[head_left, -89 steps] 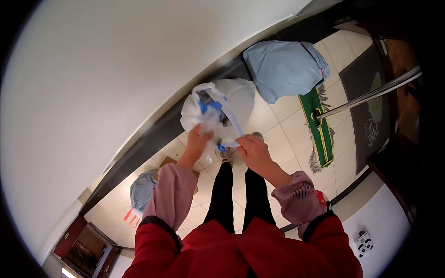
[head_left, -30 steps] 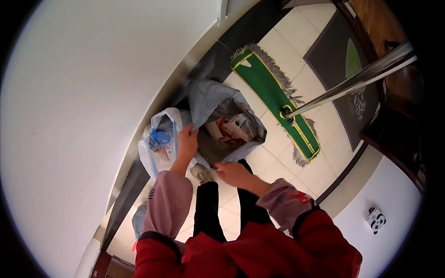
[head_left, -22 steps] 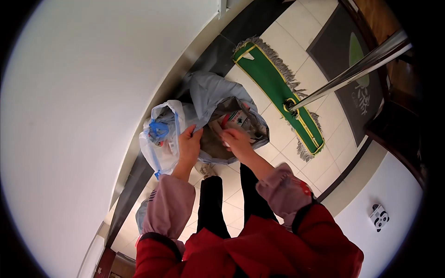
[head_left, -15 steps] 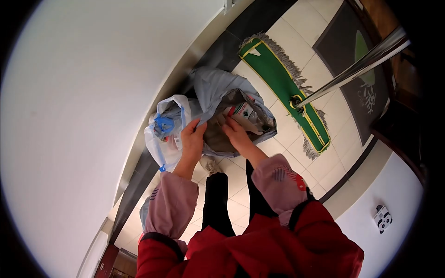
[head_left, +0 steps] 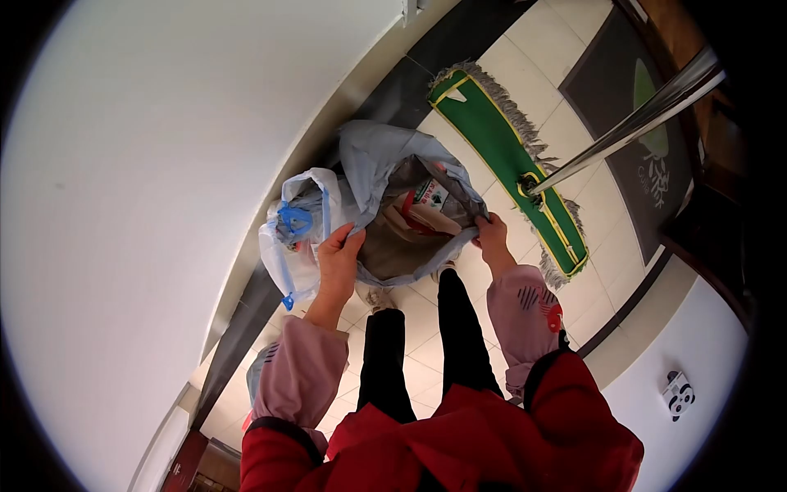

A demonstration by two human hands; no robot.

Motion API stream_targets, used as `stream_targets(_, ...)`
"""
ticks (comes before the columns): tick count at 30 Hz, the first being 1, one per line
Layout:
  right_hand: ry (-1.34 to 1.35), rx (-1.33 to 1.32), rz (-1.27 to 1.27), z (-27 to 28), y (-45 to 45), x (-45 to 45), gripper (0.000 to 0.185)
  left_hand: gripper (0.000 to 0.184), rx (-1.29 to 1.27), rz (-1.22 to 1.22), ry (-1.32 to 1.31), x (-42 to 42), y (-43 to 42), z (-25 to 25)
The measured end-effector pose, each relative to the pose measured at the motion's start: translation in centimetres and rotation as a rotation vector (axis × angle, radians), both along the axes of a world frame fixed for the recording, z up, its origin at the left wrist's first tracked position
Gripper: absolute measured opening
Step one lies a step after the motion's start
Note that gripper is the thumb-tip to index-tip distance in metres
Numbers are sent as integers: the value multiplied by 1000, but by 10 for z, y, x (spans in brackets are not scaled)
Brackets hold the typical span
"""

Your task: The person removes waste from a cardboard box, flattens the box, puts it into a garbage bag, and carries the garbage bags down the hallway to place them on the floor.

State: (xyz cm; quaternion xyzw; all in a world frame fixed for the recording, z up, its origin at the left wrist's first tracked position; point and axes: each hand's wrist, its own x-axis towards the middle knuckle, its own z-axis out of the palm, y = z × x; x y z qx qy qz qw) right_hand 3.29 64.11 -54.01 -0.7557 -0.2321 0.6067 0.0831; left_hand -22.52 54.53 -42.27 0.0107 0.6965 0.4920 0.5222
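The grey plastic bag (head_left: 381, 156) stands wide open on the tiled floor (head_left: 537, 49), printed packaging (head_left: 426, 201) inside.

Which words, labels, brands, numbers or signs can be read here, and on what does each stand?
None can be read with certainty.
Dark grey floor mat: pale characters above small letters, too blurred to quote.
Red-and-white packaging inside the grey-blue plastic bag: lettering too small.

Head-height view, facing steeply down
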Motion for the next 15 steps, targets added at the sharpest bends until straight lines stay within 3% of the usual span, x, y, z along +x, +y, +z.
stream_targets(2,37,174,-57,-9,-6,4,18,23,-8,41,80,-4,1,6)
stream_targets(6,115,674,31,73,21,-12,14,22,73,121,158,-17,11,14)
stream_targets(10,84,576,54,109,44,12,16,16,88,99,270,-19,0,10)
stream_targets(12,-43,816,287,108,49,13,16,14,143,75,354,-18,-7,-1)
stream_targets(14,-159,1026,458,94,50,17,16,12,74,192,143,-12,-10,-4)
stream_targets(15,-156,944,480,84,48,23,16,12,42,249,36,-9,-11,-4)
